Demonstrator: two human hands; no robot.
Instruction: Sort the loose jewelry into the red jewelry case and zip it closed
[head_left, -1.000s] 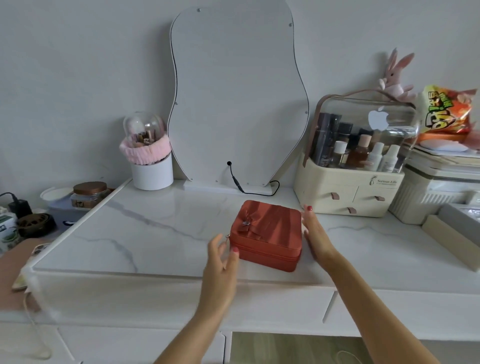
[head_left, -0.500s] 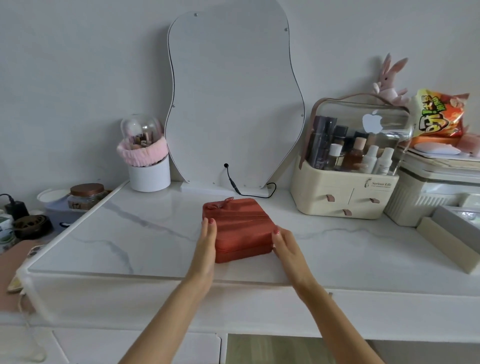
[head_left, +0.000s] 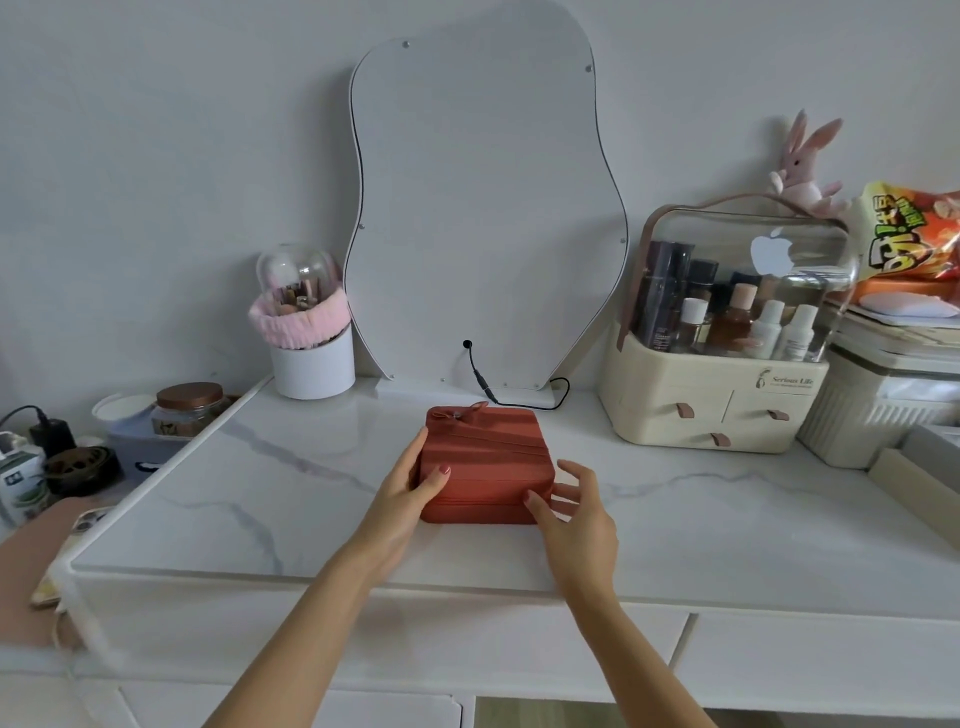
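Observation:
The red jewelry case (head_left: 488, 457) lies closed on the white marble vanity top (head_left: 291, 483), in front of the mirror. A small bow and the zip pull sit at its far left corner. My left hand (head_left: 410, 488) holds the case's left side, thumb on the lid and fingers against the side wall. My right hand (head_left: 576, 512) is at the front right corner with fingers spread and loosely bent; its fingertips touch or nearly touch the case. No loose jewelry is visible on the top.
A wavy mirror (head_left: 485, 218) with a black cable stands behind the case. A white pot with a pink band (head_left: 311, 343) is at the back left, a cream cosmetics organizer (head_left: 722, 400) at the back right. Jars and a charger crowd the lower left shelf.
The case has been turned and slid from the right of centre to the middle. My left hand moved onto its left side; my right hand shifted from the far right side to the front right corner.

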